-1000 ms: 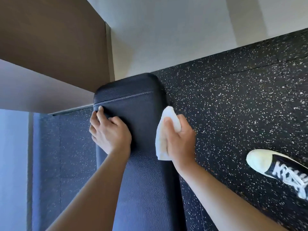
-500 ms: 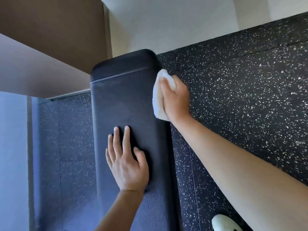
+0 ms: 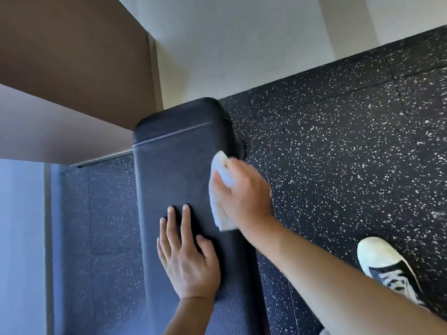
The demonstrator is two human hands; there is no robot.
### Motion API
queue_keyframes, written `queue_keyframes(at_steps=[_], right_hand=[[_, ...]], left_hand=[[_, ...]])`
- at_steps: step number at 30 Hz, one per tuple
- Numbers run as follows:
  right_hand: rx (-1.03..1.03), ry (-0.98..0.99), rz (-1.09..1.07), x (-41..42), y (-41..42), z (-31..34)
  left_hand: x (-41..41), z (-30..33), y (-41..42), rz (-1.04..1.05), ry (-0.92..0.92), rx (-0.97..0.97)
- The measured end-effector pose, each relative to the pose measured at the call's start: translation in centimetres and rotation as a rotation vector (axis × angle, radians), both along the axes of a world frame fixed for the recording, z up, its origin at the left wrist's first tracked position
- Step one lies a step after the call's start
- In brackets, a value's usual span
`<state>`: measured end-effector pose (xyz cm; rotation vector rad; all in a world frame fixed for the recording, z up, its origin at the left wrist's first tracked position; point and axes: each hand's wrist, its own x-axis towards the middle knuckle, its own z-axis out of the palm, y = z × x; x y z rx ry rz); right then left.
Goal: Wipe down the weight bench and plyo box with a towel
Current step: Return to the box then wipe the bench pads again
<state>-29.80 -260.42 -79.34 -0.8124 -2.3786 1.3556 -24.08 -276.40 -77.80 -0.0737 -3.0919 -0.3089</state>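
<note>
A long black padded weight bench (image 3: 174,170) runs from the bottom of the view up to the wall. My left hand (image 3: 187,257) lies flat on the pad's top with its fingers straight. My right hand (image 3: 244,192) grips a folded white towel (image 3: 219,204) and presses it against the bench's right side edge, a little below the far end. The plyo box is not in view.
Black rubber flooring with white specks (image 3: 338,153) surrounds the bench. A white wall (image 3: 242,44) meets the floor just past the bench's far end. A brown panel (image 3: 72,56) overhangs at upper left. My black-and-white sneaker (image 3: 387,269) stands on the floor at lower right.
My right hand has slid the towel back down the bench's right edge from the far end. My left hand stays flat on the pad. The sneaker has come back into view.
</note>
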Motion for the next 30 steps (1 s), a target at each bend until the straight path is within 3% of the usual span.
queue_keyframes(at_steps=[4,9,13,19,23,26,30], right_hand=[[0.199,-0.052,0.089,-9.1,3.4,0.5],[0.133,-0.049,0.054,-13.5,5.6,0.4],[0.091,-0.031,0.017,-9.4,4.3,-0.4],[0.031,0.065,0.040,4.4,-0.6,0.3],[-0.117,-0.019,-0.004,11.6,-3.6,0.4],[-0.142,-0.062,0.001,11.9,-3.5,0.4],[-0.280,-0.025,-0.064,4.2,-0.3,-0.2]], left_hand=[[0.1,0.2,0.1,0.003,-0.019,-0.013],[-0.2,0.2,0.0,0.008,-0.029,-0.014],[-0.3,0.1,-0.1,0.008,-0.024,-0.008],[-0.2,-0.1,-0.1,0.008,0.011,0.002],[-0.3,-0.2,0.0,0.013,0.019,0.001],[0.0,-0.1,-0.1,0.006,0.023,-0.006],[0.0,-0.1,-0.1,0.015,0.026,0.007]])
